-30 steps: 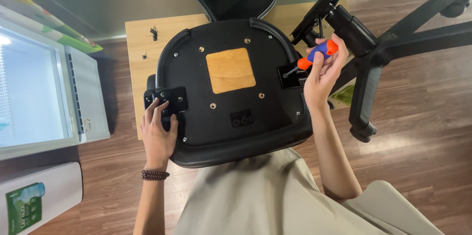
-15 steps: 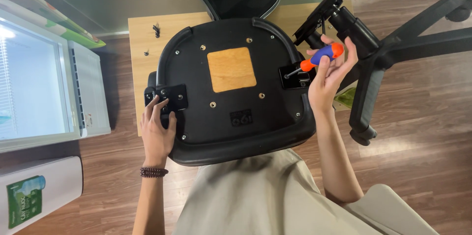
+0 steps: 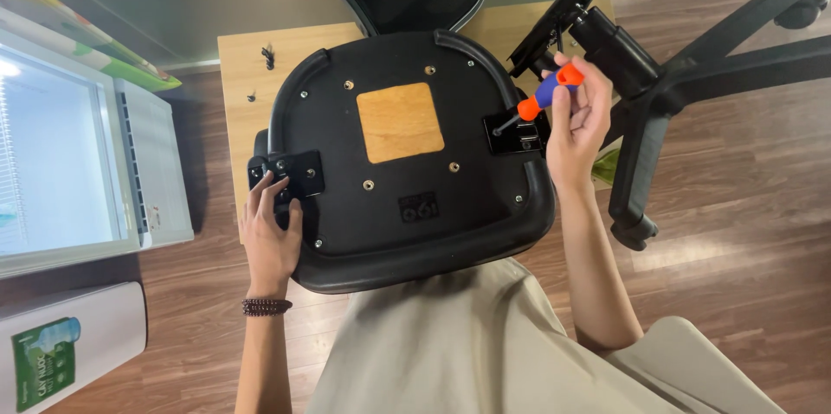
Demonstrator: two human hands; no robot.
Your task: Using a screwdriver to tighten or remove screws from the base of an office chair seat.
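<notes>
In the head view we see the upturned chair seat (image 3: 407,163) lying on a small wooden table (image 3: 238,63), overhanging its near edge toward our lap; our right hand (image 3: 578,124) is closed around an orange-and-blue screwdriver (image 3: 541,100) whose tip sits in the black bracket (image 3: 512,132) at the seat's right side, and our left hand (image 3: 270,228) curls loosely over the seat's left rim by the other bracket (image 3: 287,173). We judge that the slanted driver could slip out of the screw, because the left hand only steadies the seat lightly. The loose screws (image 3: 268,56) near the table's far left corner could roll off if the seat shifts.
</notes>
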